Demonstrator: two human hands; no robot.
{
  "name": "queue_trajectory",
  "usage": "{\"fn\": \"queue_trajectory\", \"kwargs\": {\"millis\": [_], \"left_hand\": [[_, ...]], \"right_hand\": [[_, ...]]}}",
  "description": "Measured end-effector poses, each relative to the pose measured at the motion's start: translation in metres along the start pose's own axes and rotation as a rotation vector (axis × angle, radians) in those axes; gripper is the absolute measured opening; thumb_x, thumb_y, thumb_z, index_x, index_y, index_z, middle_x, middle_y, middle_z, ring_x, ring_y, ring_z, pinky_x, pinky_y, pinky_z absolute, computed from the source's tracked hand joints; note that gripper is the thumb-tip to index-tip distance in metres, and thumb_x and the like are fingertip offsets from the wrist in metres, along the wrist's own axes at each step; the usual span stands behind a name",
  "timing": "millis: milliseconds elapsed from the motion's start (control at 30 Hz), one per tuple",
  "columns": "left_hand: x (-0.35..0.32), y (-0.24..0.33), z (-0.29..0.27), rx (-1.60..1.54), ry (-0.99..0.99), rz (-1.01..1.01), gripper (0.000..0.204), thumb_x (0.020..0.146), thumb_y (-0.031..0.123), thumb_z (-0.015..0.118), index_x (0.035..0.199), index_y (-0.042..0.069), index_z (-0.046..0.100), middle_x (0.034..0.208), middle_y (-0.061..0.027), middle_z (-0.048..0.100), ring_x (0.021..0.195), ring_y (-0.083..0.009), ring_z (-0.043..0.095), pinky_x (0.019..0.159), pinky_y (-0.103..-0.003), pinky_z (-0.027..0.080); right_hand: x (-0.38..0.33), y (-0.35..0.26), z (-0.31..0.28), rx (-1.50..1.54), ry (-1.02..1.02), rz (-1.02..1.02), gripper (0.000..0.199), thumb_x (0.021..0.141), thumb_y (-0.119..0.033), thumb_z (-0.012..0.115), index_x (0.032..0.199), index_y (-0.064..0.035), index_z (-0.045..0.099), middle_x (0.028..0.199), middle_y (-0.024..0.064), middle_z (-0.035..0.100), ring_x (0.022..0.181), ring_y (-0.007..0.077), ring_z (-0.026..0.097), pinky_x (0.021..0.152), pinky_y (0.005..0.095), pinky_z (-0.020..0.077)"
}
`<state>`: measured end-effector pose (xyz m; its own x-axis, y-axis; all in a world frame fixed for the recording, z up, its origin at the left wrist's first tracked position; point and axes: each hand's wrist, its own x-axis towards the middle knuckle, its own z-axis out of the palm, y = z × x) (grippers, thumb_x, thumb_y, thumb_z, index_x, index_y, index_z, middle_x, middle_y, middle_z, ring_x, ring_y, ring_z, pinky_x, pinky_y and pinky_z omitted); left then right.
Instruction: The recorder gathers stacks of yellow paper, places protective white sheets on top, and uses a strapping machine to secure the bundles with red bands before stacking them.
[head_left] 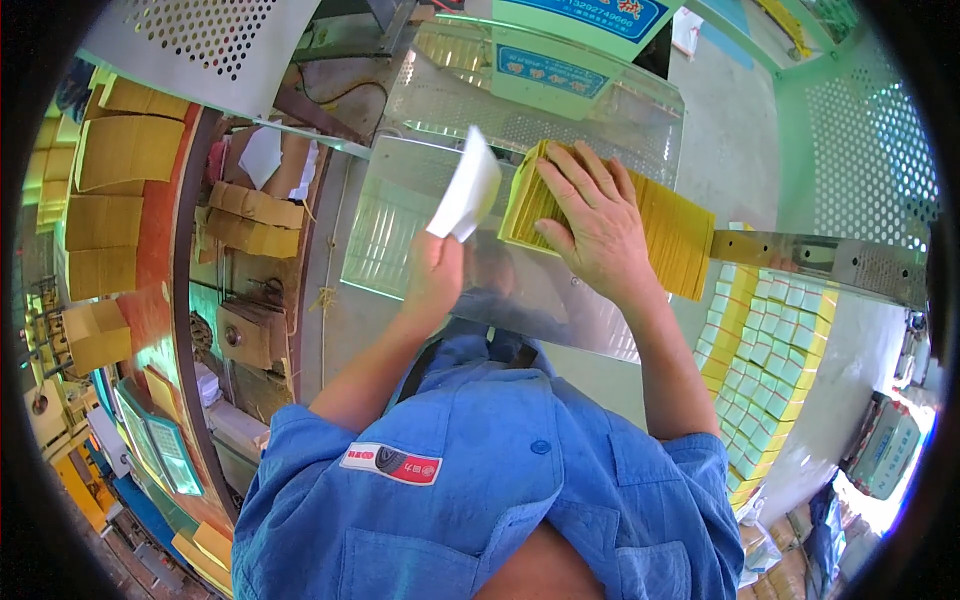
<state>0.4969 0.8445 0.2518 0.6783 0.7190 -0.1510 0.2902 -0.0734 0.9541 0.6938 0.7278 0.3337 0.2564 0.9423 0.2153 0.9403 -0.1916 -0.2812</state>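
Note:
My left hand (437, 268) is closed on a folded white piece of paper (467, 188), pinched at its lower end and raised above a shiny metal tabletop (400, 225). To the right, a long row of yellow paper sheets (672, 232), packed tightly together, lies on the machine. Across the left part of this row rests my right hand (600, 222), fingers stretched out over the top and thumb toward the near side. The right palm hides some of the sheets beneath it.
A metal bar with holes (815, 260) extends right from the row's end. Below it stand bundled white-and-yellow stacks (765, 345). A clear guard (600, 110) rises beyond the tabletop. On the left, a reddish bench (160, 270) carries brown cardboard pieces (130, 150).

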Motion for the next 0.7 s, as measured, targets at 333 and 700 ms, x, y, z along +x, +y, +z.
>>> {"fn": "queue_trajectory", "kwargs": {"millis": [333,700], "left_hand": [[0.043,0.000,0.030,-0.051,-0.090,0.205,0.056,0.081,-0.009,0.037,0.135,0.002,0.047,0.133,-0.0234,0.051,0.126,-0.0337,0.049,0.103,-0.036,0.038],[0.037,0.002,0.045,-0.008,-0.150,0.309,0.058,0.080,-0.011,0.038,0.136,0.003,0.046,0.133,-0.0230,0.050,0.124,-0.0374,0.049,0.103,-0.040,0.040]], "right_hand": [[0.004,-0.004,-0.001,-0.007,-0.038,-0.004,0.059,0.081,-0.030,0.065,0.135,-0.0132,0.047,0.142,0.0040,0.043,0.134,0.0284,0.036,0.111,0.0496,0.0250],[0.004,-0.003,-0.002,0.022,-0.038,0.011,0.062,0.079,-0.029,0.068,0.136,-0.0141,0.047,0.143,0.0041,0.042,0.133,0.0288,0.036,0.111,0.0511,0.0252]]}}
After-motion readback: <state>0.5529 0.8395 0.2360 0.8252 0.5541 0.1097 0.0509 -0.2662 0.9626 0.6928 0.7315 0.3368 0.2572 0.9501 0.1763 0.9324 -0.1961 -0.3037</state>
